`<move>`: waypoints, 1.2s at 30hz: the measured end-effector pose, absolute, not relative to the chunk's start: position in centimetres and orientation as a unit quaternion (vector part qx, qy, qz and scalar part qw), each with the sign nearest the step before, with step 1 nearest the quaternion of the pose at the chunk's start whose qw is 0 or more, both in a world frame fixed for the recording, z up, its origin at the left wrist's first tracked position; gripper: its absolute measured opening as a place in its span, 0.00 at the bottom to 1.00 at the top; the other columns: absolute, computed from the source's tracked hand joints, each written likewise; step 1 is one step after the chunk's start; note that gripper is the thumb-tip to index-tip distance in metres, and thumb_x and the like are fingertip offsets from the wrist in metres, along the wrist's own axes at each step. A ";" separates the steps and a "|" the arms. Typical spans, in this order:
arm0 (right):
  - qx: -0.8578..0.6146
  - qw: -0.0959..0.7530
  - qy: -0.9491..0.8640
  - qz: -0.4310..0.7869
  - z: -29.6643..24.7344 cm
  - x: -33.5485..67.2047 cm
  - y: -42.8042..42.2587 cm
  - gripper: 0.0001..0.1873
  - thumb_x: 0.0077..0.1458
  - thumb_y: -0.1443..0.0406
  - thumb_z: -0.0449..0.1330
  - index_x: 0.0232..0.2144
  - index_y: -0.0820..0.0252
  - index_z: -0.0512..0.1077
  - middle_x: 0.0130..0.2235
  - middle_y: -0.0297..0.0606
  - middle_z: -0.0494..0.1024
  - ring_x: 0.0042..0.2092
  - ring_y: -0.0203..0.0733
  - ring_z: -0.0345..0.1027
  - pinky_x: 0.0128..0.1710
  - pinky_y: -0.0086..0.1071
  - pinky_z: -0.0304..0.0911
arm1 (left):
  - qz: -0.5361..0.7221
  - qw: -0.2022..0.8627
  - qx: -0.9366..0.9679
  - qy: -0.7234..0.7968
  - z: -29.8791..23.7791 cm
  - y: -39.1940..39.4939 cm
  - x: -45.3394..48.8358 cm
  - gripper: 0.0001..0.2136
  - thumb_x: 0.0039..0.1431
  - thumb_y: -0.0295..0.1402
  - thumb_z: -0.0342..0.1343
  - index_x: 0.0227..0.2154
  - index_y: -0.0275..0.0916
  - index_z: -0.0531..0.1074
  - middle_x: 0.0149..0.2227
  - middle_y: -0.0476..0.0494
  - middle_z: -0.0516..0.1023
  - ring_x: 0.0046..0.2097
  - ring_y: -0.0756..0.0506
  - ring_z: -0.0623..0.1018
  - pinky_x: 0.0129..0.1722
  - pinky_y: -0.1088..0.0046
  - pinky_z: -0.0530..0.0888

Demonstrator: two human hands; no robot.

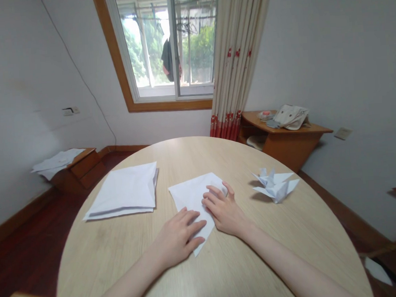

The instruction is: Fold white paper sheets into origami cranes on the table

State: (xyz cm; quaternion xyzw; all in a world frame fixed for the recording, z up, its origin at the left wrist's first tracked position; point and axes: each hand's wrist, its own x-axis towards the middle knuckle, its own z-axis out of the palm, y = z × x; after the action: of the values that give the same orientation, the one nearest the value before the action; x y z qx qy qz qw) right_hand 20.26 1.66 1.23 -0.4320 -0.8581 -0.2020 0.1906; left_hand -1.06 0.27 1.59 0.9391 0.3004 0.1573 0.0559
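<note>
At the far left, loose papers (58, 162) lie on a low wooden cabinet (87, 167). On the left part of the round table (207, 286) is a stack of white paper (126, 187), its lower edges showing unevenly at the front and right.

Next comes the left hand (182, 238), palm down with its fingers spread, resting on the narrow lower end of a folded sheet (189, 192) without gripping it. This sheet lies flat near the middle of the table, right of the stack, its point towards the person. The right hand (224, 210) lies over its right side with fingers bent; whether the thumb pinches an edge cannot be told.

The step in hand seems to be pressing or smoothing a fold; the next move would call for the left hand to steady the sheet while the right lines up an edge.

Farther right stand 2 paper birds (277, 192), close together, and beyond the table a bag (292, 117) sits on a wooden desk (286, 147). No brand, label or writing can be read.
</note>
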 end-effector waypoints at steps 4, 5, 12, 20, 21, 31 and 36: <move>-0.407 0.186 -0.871 -0.202 1.8 20.7 1.8 0.07 0.59 0.69 0.53 0.38 0.57 0.70 0.47 0.39 0.74 0.60 0.46 0.54 0.61 0.50 0.27 | 0.150 0.060 0.940 0.302 2.0 0.2 -1.1 0.18 0.62 0.41 0.53 0.53 0.43 0.69 0.54 0.40 0.70 0.55 0.38 0.70 0.60 0.53 0.61; -0.404 0.186 -0.873 -0.199 1.9 20.8 1.9 0.07 0.59 0.69 0.53 0.37 0.58 0.70 0.47 0.39 0.74 0.60 0.46 0.54 0.62 0.50 0.28 | 0.149 0.062 0.940 0.301 2.0 0.1 -1.1 0.18 0.62 0.42 0.53 0.53 0.43 0.69 0.54 0.40 0.70 0.55 0.38 0.70 0.60 0.53 0.62; -0.391 0.190 -0.883 -0.177 1.5 20.8 1.9 0.05 0.58 0.69 0.53 0.34 0.58 0.69 0.44 0.38 0.75 0.58 0.46 0.55 0.61 0.51 0.30 | 0.130 0.081 0.943 0.294 2.7 -0.3 -0.9 0.19 0.61 0.42 0.53 0.54 0.43 0.68 0.52 0.40 0.71 0.52 0.38 0.69 0.53 0.56 0.69; -0.382 0.217 -0.882 -0.173 1.1 20.8 2.0 0.05 0.58 0.69 0.53 0.33 0.58 0.69 0.43 0.37 0.75 0.57 0.46 0.55 0.60 0.51 0.30 | 0.123 0.111 0.940 0.297 2.3 -0.2 -0.9 0.22 0.62 0.42 0.53 0.57 0.43 0.64 0.61 0.35 0.62 0.61 0.35 0.62 0.56 0.54 0.66; -0.383 0.217 -0.881 -0.173 1.1 20.8 2.0 0.05 0.58 0.69 0.53 0.33 0.58 0.69 0.43 0.37 0.75 0.57 0.46 0.55 0.60 0.51 0.30 | 0.122 0.112 0.940 0.299 2.1 -0.1 -0.9 0.23 0.62 0.42 0.53 0.58 0.43 0.64 0.62 0.35 0.60 0.62 0.35 0.61 0.56 0.53 0.66; -0.383 0.213 -0.878 -0.191 1.0 20.7 2.1 0.03 0.56 0.68 0.56 0.32 0.58 0.70 0.43 0.36 0.76 0.57 0.46 0.56 0.60 0.50 0.30 | 0.128 0.125 0.939 0.295 1.6 0.1 -1.1 0.24 0.61 0.43 0.53 0.59 0.44 0.62 0.64 0.37 0.58 0.64 0.36 0.60 0.59 0.54 0.64; -0.383 0.218 -0.878 -0.188 0.9 20.6 2.0 0.04 0.58 0.68 0.55 0.32 0.58 0.69 0.43 0.36 0.76 0.57 0.46 0.56 0.61 0.50 0.30 | 0.134 0.128 0.938 0.294 1.6 0.1 -1.1 0.24 0.61 0.42 0.54 0.59 0.44 0.63 0.64 0.36 0.58 0.63 0.36 0.60 0.59 0.53 0.64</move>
State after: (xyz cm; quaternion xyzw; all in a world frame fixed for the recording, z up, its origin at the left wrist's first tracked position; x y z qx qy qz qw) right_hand 20.59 2.05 0.93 -0.3829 -0.8778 -0.1876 0.2183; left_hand -1.09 0.11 1.58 0.9377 0.2941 0.1337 0.1281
